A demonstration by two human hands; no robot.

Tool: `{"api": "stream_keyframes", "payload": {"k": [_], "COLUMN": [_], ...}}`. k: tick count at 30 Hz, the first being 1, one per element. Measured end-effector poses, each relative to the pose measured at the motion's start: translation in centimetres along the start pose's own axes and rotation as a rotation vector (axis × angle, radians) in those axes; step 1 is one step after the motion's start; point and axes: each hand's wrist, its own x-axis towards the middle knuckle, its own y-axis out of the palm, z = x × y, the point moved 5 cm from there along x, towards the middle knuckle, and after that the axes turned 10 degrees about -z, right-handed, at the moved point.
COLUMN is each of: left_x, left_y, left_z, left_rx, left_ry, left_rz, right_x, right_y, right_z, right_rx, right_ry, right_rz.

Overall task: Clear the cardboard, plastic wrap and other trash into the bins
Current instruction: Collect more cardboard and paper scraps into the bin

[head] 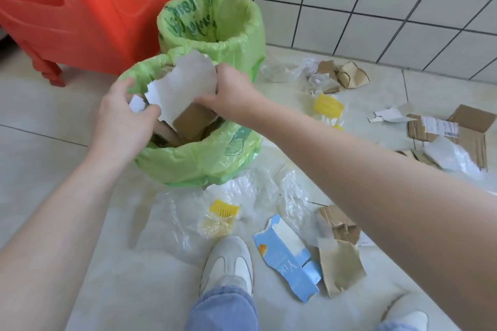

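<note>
Both hands are working right over the near bin. The left hand [122,118] is pinching the lower left edge of a torn white card sheet [183,88], fingers curled tight on it, with a smaller white scrap [137,104] sticking out by the thumb. The right hand [228,91] is gripping the same sheet from the right side, fingers closed over its edge. The sheet is stiff, matte, ragged along the top.

It's sitting above the near bin [193,161], which is lined with a thin crinkly green bag and already stuffed with brown cardboard pieces [193,121] standing on end. A second green-lined bin [212,21] is standing just behind it; there's dark green script on the liner but I can't read it. Orange plastic stool [80,8] off to the left.

On the tiled floor: clear crumpled plastic wrap [183,212] with a yellow-labelled packet [222,215] on it, a torn light-blue carton piece [290,260] showing letters like "Yi", and ripped brown cardboard [340,266] beside that. Farther right, a flattened corrugated box [468,131] carrying a white shipping label, print too small to read, plus another yellow-labelled bag [328,105].
</note>
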Motion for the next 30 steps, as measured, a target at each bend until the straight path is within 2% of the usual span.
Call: {"api": "stream_keyframes", "payload": {"k": [7, 10, 12, 16, 20, 26, 30], "left_x": [-0.6, -0.5, -0.6, -1.1, -3.0, -8.0, -12.3], "left_y": [1.0, 2.0, 2.4, 1.9, 1.5, 4.4, 7.8], "left_z": [-0.1, 0.4, 0.5, -1.1, -4.2, -7.4, -6.8], "left_rx": [0.210, 0.379, 0.436, 0.342, 0.122, -0.074, -0.104], "left_ry": [0.120, 0.143, 0.166, 0.282, 0.409, 0.569, 0.678], "left_rz": [0.102, 0.219, 0.240, 0.101, -0.027, 0.040, 0.216], "right_x": [-0.3, -0.4, -0.5, -1.5, -3.3, -7.1, -11.1], "right_y": [1.2, 2.2, 2.2, -0.9, -3.6, -5.0, -3.6], "right_z": [-0.6, -0.8, -0.8, -1.1, -2.9, -7.7, -12.0], "right_rx": [-0.309, -0.370, -0.348, -0.224, -0.108, -0.001, 0.025], "right_ry": [-0.230, -0.317, -0.348, -0.373, -0.286, -0.145, -0.046], "right_rz": [-0.045, 0.011, 0.025, -0.099, -0.145, -0.122, -0.035]}}
